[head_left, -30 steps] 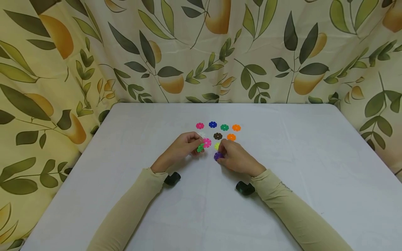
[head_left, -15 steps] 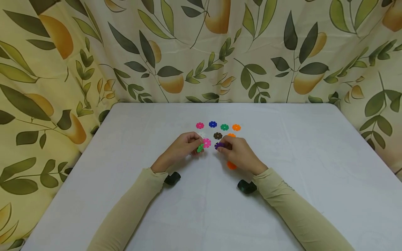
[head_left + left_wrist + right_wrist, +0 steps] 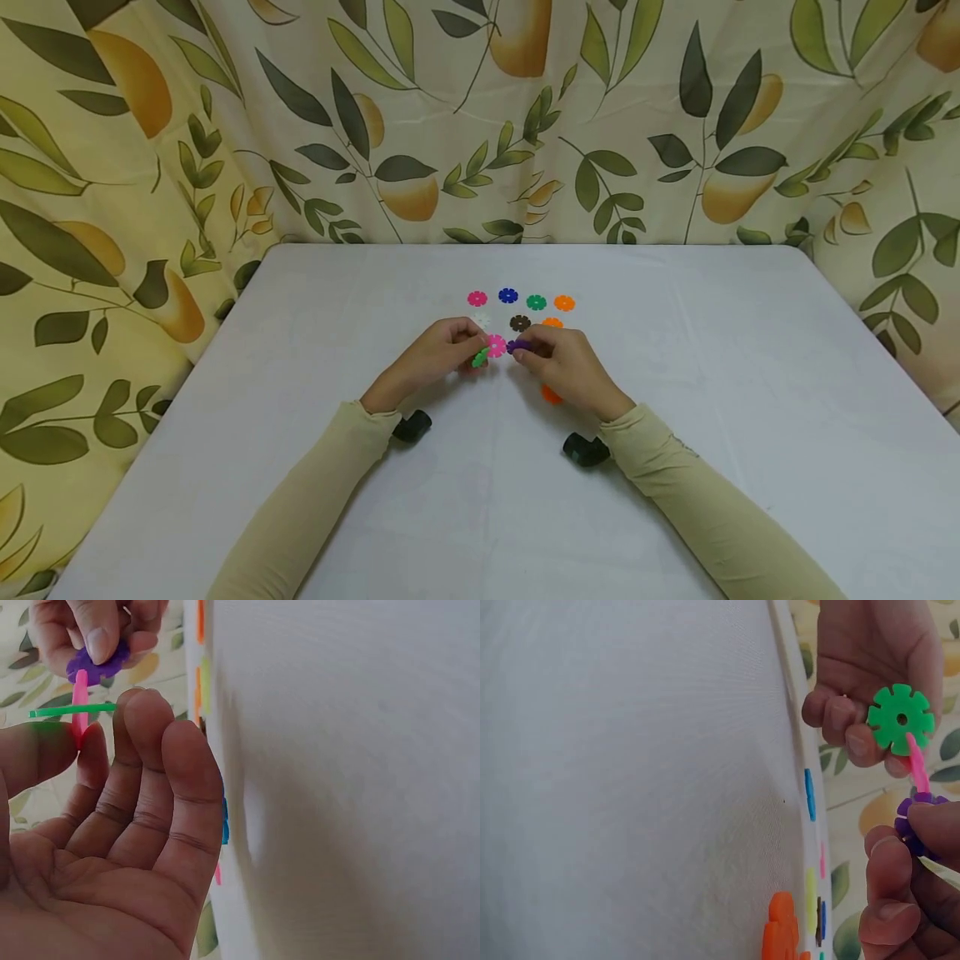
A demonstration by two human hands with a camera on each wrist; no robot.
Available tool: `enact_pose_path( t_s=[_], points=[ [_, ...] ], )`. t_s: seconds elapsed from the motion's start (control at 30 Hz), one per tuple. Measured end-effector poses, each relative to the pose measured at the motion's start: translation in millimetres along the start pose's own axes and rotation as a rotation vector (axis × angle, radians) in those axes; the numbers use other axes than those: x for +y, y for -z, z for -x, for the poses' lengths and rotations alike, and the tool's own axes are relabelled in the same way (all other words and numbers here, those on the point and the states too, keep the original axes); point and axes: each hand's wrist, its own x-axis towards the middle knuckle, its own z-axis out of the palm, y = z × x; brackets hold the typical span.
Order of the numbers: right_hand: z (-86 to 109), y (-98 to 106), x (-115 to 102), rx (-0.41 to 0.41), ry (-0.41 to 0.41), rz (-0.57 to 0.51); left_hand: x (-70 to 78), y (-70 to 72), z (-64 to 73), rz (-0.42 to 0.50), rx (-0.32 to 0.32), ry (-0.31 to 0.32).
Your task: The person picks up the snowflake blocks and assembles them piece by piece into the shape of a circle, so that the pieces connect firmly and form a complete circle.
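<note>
Snowflake-shaped plastic discs with notched rims are in both hands. My left hand (image 3: 442,348) pinches a green disc (image 3: 889,731) that stands crosswise to a pink disc (image 3: 497,346), the two slotted together. Between thumb and fingers, my right hand (image 3: 566,362) pinches a purple disc (image 3: 112,664). The pink disc's far edge is right at the purple disc's rim in both wrist views. The hands face each other a little above the white table. Fingers cover part of the purple disc.
Several loose discs lie beyond the hands, among them a pink-red disc (image 3: 477,298), a dark blue disc (image 3: 507,296) and a brown disc (image 3: 520,322). An orange disc (image 3: 552,396) lies under my right hand. Patterned curtain (image 3: 615,125) hangs behind the white table (image 3: 480,517).
My right hand has moved away from me and then left with the purple disc, bringing it up to the pink disc. The near orange disc came into sight. The left hand barely moved.
</note>
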Motion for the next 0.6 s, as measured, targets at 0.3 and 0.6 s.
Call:
enact_pose_path(
  t_s=[0.3, 0.6],
  points=[
    [-0.3, 0.3, -3.5, 0.018, 0.03, -0.007, 1.1, 1.4, 0.5, 0.05, -0.023, 0.004],
    [0.3, -0.4, -4.5, 0.044, 0.042, -0.022, -1.3, 0.1, -1.1, 0.049, -0.05, -0.015]
  ],
)
